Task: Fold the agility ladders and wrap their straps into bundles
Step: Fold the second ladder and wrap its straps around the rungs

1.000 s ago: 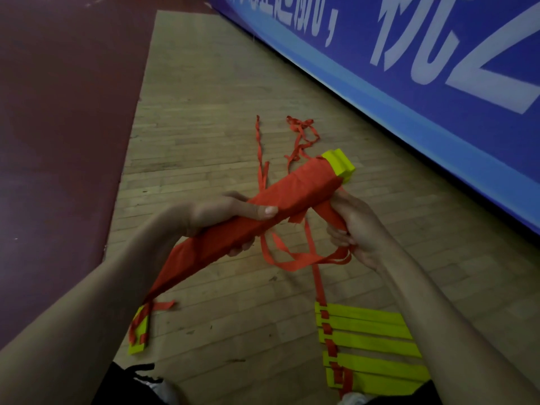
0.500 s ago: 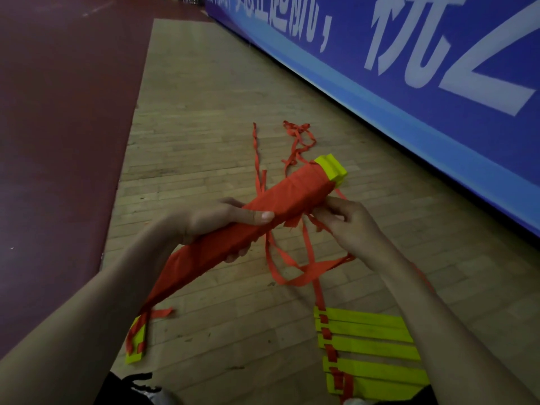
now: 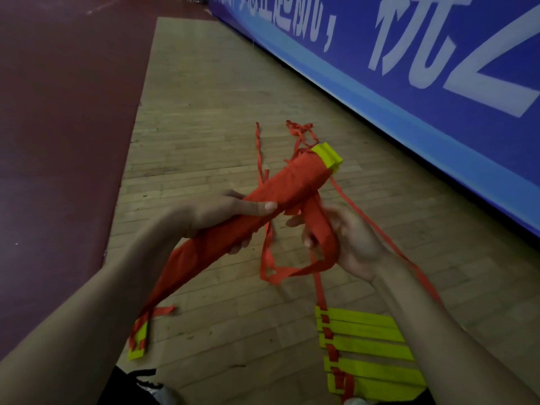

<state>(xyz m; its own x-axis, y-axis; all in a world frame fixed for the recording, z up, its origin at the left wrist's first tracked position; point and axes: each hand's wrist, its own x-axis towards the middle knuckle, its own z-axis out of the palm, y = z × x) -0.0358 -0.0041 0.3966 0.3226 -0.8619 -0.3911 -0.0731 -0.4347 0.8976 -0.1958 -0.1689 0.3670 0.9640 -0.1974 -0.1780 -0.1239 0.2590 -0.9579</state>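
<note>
The strap-wrapped ladder bundle [image 3: 292, 185] is gripped mid-length by the left hand [image 3: 230, 213] above the wooden floor [image 3: 204, 112]. A red strap [image 3: 320, 229] beneath it is held in the curled right hand [image 3: 350, 241].

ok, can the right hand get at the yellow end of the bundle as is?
Probably yes: the yellow end sticks out bare beyond the right hand, nothing between; but that hand grips the red strap.

blue banner [image 3: 423, 92], wooden floor [image 3: 204, 127], red mat [image 3: 64, 112]
</note>
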